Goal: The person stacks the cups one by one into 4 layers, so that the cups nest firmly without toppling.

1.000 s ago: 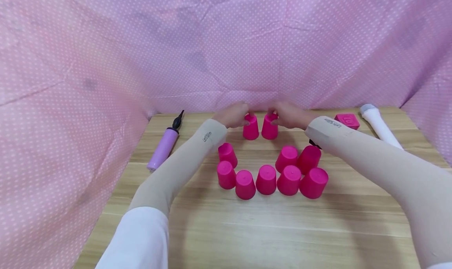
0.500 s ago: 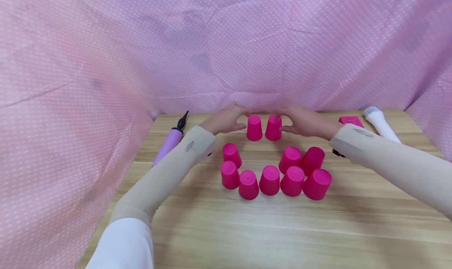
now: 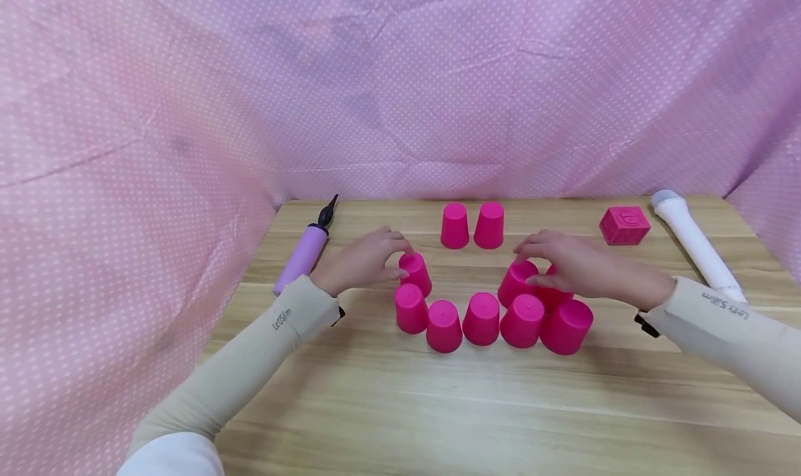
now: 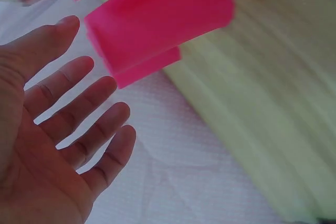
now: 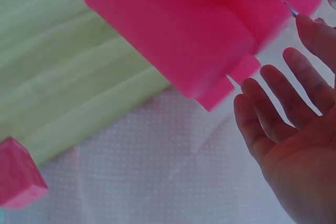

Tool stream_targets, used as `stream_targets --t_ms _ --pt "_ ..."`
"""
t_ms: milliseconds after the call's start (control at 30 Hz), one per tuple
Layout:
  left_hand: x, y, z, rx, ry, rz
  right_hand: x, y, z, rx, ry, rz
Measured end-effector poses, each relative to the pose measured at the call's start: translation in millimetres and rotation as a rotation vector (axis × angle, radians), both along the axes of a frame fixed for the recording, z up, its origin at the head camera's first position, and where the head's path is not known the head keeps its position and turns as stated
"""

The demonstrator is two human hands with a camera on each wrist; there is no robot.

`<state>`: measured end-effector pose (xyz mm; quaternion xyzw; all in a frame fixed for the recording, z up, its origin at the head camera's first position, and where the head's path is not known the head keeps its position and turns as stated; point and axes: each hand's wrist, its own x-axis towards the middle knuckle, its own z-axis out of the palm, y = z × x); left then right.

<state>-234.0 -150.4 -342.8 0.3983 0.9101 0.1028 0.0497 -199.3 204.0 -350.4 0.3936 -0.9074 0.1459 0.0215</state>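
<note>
Pink cups (image 3: pixel 482 319) stand by left hand (image 3: pixel 366 259) and right hand (image 3: pixel 574 265), fingers (image 4: pixel 86 103) spread.

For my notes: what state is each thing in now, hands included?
Front cups, eight: upside down, standing
Back cups, two: upside down, side by side
Left hand: spread near a front cup, no grip visible
Right hand: spread near another front cup, no grip visible
Purple pump: lying down
Microphone: lying down, on/off unclear
Cube: resting on one face
Cloth: hanging, creased
</note>
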Motion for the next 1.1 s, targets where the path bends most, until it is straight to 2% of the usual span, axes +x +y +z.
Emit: stream_targets --t_ms 133,233,467,667,767,867,967,1100 --pt "-0.7 -2 -9.8 0.043 -0.019 -0.007 1.3 2 -6.7 -0.009 -0.034 -0.011" --pt "-0.4 -1 -12.9 0.064 -0.020 0.013 1.8 3 -8.5 -0.038 -0.037 -0.006" --pt "0.7 2 -16.6 0.091 -0.024 0.076 3.1 4 -9.6 -0.052 -0.052 -0.020" --pt "-2.6 3 -16.3 0.103 0.010 0.071 -0.7 5 -4.9 -0.070 -0.008 -0.023" --pt "-12.0 2 -13.9 0.111 0.042 0.108 -12.3 8 4.5 -0.092 0.002 -0.085" --pt "-29.5 1 -12.3 0.127 0.072 0.184 -32.9 15 11.6 -0.111 0.017 -0.165" --pt "-49.0 1 -13.3 0.153 0.063 0.266 -55.5 21 11.1 -0.135 0.020 -0.217" --pt "-70.7 2 -17.8 0.167 0.037 0.332 -78.4 25 4.4 -0.143 -0.027 -0.269"
